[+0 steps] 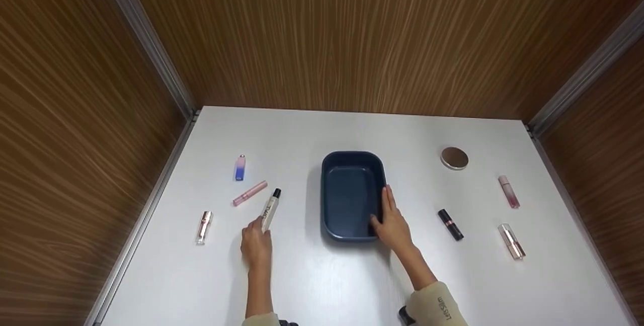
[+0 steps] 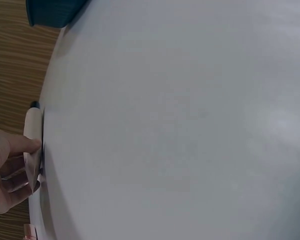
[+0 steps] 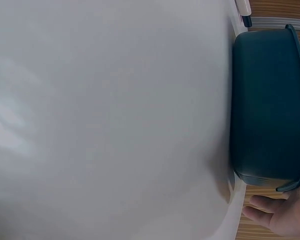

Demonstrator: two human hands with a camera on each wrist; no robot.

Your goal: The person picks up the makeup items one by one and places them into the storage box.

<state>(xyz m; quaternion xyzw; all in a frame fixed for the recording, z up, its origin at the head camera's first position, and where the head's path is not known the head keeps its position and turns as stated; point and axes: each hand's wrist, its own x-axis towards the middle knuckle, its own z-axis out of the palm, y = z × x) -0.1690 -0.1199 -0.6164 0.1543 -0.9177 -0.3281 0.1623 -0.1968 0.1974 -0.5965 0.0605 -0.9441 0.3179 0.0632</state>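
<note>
My left hand [image 1: 257, 246] pinches the lower end of a white squeeze tube [image 1: 270, 209] with a black cap and dark lettering. In the left wrist view, thumb and fingers lie on either side of the tube [image 2: 33, 122], its cap pointing away from the palm. A dark blue rectangular bin [image 1: 352, 197] stands in the middle of the white table. My right hand [image 1: 394, 228] grips its right wall, thumb over the rim on the inside and fingers along the outside. The right wrist view shows the bin [image 3: 270, 105] from its side.
Left of the bin lie a pink slim tube [image 1: 250, 193], a pink-and-blue lipstick [image 1: 240, 168] and a clear lip gloss tube [image 1: 204, 228]. To the right are a round compact [image 1: 455, 158], a black lipstick [image 1: 450, 224], a pink gloss tube [image 1: 508, 191] and a rose-gold tube [image 1: 511, 241]. Wooden panels [image 1: 322, 39] enclose the table.
</note>
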